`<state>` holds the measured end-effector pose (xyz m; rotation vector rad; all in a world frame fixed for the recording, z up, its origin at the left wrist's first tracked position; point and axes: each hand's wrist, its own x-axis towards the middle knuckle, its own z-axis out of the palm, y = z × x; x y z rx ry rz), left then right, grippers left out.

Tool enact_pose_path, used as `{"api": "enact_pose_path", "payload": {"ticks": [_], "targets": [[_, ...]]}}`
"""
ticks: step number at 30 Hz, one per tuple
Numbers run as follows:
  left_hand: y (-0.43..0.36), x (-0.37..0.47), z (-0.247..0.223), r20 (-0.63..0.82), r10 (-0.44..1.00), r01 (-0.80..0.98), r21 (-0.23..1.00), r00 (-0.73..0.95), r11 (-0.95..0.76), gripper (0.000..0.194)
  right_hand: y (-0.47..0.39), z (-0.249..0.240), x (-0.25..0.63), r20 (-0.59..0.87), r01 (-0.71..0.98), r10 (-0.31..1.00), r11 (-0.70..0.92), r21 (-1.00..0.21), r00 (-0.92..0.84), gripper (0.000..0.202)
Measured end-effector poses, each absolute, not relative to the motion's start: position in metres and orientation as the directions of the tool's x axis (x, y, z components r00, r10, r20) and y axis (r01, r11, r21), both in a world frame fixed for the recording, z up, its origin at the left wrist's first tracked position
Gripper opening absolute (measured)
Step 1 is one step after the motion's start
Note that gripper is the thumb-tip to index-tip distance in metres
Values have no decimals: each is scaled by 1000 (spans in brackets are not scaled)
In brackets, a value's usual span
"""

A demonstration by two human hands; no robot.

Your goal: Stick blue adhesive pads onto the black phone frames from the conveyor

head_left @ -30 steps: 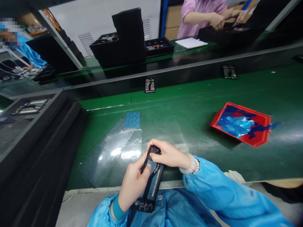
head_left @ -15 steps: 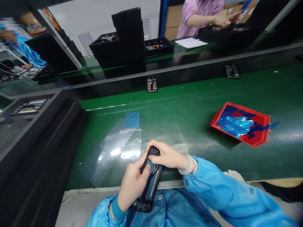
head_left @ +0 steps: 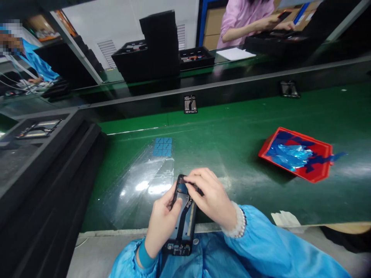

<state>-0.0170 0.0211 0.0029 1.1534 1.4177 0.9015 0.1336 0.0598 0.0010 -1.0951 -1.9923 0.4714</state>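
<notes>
An opened phone (head_left: 183, 224), its inner frame, dark flex cable and small circuit parts showing, is tilted over the green worktable's near edge. My left hand (head_left: 164, 216) grips it along its left side, thumb resting on the inner face. My right hand (head_left: 213, 197) is at the phone's upper end, thumb and forefinger pinched together over the top right corner. Whatever lies between those fingertips is too small to make out. Just beyond the phone lies a clear plastic sheet (head_left: 145, 181) bearing several blue adhesive pieces (head_left: 162, 146).
To the right stands a red bin (head_left: 321, 173) of crumpled blue film. Two phone frames (head_left: 190, 105) (head_left: 290, 89) lie along the far ledge. Stacked black foam trays (head_left: 84, 154) rise at left. Across the ledge, a person in pink (head_left: 237, 23) handles a device above a black box.
My right hand has turned, its fingertips now pinched at the phone's top, where a blue area shows. The phone stands slightly straighter. The person opposite has raised a device.
</notes>
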Motion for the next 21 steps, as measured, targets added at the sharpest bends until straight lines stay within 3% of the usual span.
{"api": "enact_pose_path", "payload": {"ticks": [3, 8, 11, 16, 21], "targets": [[18, -15, 0, -225, 974, 253, 941, -29, 225, 47, 49, 3, 128, 548, 631, 763, 619, -468, -343, 12], [11, -12, -2, -183, 980, 430, 881, -80, 199, 48, 48, 4, 116, 589, 696, 722, 630, -345, -362, 18], [10, -10, -3, -169, 982, 418, 888, -84, 189, 48, 50, 4, 113, 580, 686, 740, 618, -384, -342, 17], [13, -4, -2, -164, 981, 137, 975, -102, 177, 43, 50, 2, 113, 487, 667, 849, 486, -565, -207, 10], [15, -2, -3, -198, 964, 4, 979, -179, 202, 41, 44, -2, 108, 512, 705, 852, 427, -566, -104, 8]]}}
